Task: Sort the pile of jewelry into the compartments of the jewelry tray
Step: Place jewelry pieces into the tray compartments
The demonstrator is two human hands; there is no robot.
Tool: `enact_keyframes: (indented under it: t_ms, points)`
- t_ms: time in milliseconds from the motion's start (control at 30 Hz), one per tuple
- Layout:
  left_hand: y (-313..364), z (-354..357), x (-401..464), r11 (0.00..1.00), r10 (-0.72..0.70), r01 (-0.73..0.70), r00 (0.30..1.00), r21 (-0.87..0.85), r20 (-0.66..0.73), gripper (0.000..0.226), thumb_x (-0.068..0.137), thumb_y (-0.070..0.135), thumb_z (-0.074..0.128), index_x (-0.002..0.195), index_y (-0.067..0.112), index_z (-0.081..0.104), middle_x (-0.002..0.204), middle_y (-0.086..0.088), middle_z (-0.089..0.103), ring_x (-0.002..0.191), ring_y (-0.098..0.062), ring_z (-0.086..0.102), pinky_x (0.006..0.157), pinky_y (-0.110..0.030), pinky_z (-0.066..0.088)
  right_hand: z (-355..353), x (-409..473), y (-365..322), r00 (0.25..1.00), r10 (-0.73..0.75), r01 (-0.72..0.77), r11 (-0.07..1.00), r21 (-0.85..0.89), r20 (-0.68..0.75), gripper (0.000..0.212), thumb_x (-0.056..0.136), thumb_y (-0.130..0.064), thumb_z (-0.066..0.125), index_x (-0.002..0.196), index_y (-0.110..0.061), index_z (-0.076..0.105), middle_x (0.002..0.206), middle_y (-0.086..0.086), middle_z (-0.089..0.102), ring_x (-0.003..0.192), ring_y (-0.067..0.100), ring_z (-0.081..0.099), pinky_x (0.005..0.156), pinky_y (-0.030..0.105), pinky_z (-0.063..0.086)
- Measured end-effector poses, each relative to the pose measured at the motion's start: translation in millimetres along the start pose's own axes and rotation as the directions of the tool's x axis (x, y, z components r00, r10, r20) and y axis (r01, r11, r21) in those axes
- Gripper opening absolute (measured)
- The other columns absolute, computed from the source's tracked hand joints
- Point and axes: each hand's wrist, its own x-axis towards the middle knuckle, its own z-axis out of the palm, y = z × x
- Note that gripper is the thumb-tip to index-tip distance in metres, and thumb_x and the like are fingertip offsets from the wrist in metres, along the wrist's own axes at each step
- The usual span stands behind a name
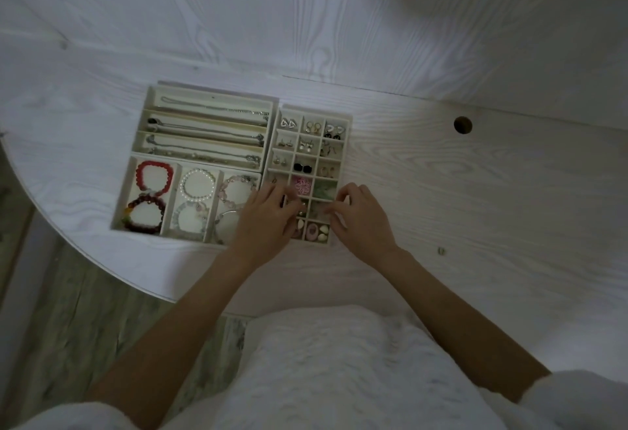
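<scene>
Pale wood-grain desk [475,191], dim room; both hands' curled fingers [289,207] perhaps pinch something over the jewelry tray [346,144].

both arms stretched forward, left hand [268,217] and right hand [356,215] close together, palms down, fingers curled in. can't tell if either's pinching anything.

Left hand [268,222] covers near-left cells of the small-cell tray [343,144], plus near-right corner of the bracelet tray [119,205]; whatever its fingers [292,207] pinch is hidden. Right hand [356,217] hides the tray's near-right edge; its curled fingers may hold sth, can't tell. Earrings [312,128] in far cells too small to make out. Tiny object [441,251] on desk [475,191], right of the hands: unidentifiable. Both upper arms cut off by bottom edge.
</scene>
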Motion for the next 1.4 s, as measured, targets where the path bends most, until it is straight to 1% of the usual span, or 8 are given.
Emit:
enact_keyframes:
  t_ms: [200,400,533,667,833,967,1200,1400]
  points:
    - [10.5,3.8,5.5,0.999,0.007,-0.013,0.993,0.047,0.120,0.038,0.083,0.023,0.039,0.104,0.018,0.070,0.107,-0.008,0.058,0.103,-0.025,0.045,0.080,-0.036,0.035,-0.2,0.2,-2.3,0.997,-0.060,0.066,0.992,-0.111,0.053,0.012,0.080,-0.014,0.065,0.089,-0.017,0.072,0.082,0.008,0.052,0.072,0.024,0.046,0.060,0.029,0.032]
    - [10.1,4.8,8.7,0.997,0.000,-0.014,0.984,0.081,0.177,0.038,0.083,0.025,0.039,0.102,0.020,0.072,0.108,-0.007,0.057,0.104,-0.026,0.044,0.079,-0.037,0.034,-5.1,-7.7,1.6,0.997,-0.059,0.062,0.995,-0.072,0.043,0.009,0.080,-0.012,0.066,0.089,-0.011,0.070,0.083,0.011,0.054,0.071,0.026,0.048,0.056,0.033,0.040]
    - [9.7,3.0,7.0,0.997,0.013,-0.026,0.983,0.069,0.184,0.038,0.084,0.026,0.038,0.102,0.025,0.072,0.107,-0.006,0.057,0.103,-0.025,0.044,0.078,-0.036,0.034,-1.9,-3.1,-1.6,1.000,-0.014,0.017,0.996,-0.088,0.027,0.027,0.090,-0.024,0.047,0.087,-0.010,0.070,0.081,0.010,0.054,0.070,0.024,0.047,0.056,0.032,0.039]
    - [7.8,3.7,6.8,0.998,0.026,-0.034,0.989,0.051,0.148,0.035,0.082,0.024,0.040,0.093,0.022,0.073,0.101,-0.008,0.060,0.097,-0.026,0.043,0.074,-0.036,0.031,0.5,8.2,-7.8,0.998,0.014,-0.006,0.988,-0.157,0.055,0.013,0.077,-0.016,0.071,0.070,-0.006,0.068,0.076,0.012,0.054,0.068,0.029,0.051,0.055,0.032,0.039]
    - [7.1,3.9,6.6,1.000,0.008,-0.010,0.994,0.020,0.111,0.036,0.081,0.024,0.040,0.088,0.018,0.074,0.103,-0.009,0.061,0.100,-0.026,0.042,0.078,-0.035,0.031,0.0,25.2,-24.3,0.975,0.141,-0.098,0.966,-0.239,0.172,0.018,0.053,-0.011,0.085,0.058,-0.008,0.068,0.067,0.010,0.057,0.064,0.028,0.055,0.053,0.028,0.042]
    - [1.9,0.1,4.0,0.997,-0.078,0.078,0.996,0.000,0.034,0.030,0.081,0.021,0.043,0.090,0.016,0.071,0.104,-0.008,0.061,0.098,-0.025,0.042,0.078,-0.033,0.031,0.4,28.3,-22.7,0.964,0.171,-0.105,0.948,-0.301,0.202,0.009,0.077,-0.016,0.070,0.083,-0.010,0.074,0.088,0.008,0.060,0.085,0.026,0.054,0.065,0.030,0.035]
    - [6.8,8.1,-12.1,0.986,-0.158,0.160,0.986,-0.040,0.059,0.036,0.082,0.037,0.048,0.102,0.017,0.070,0.098,-0.005,0.063,0.093,-0.027,0.050,0.076,-0.038,0.041,-1.1,14.9,-13.8,0.985,0.041,0.007,0.961,-0.277,0.166,0.017,0.083,-0.020,0.062,0.075,-0.012,0.075,0.078,0.011,0.057,0.076,0.031,0.050,0.062,0.032,0.032]
    - [18.7,14.5,-19.6,0.980,-0.193,0.194,0.980,-0.044,0.039,0.039,0.084,0.041,0.051,0.106,0.015,0.069,0.097,-0.007,0.064,0.090,-0.028,0.052,0.075,-0.036,0.042,-2.9,12.8,-14.7,0.983,0.121,-0.090,0.973,-0.213,0.136,0.022,0.090,-0.025,0.056,0.092,-0.014,0.074,0.090,0.009,0.057,0.088,0.026,0.050,0.068,0.031,0.033]
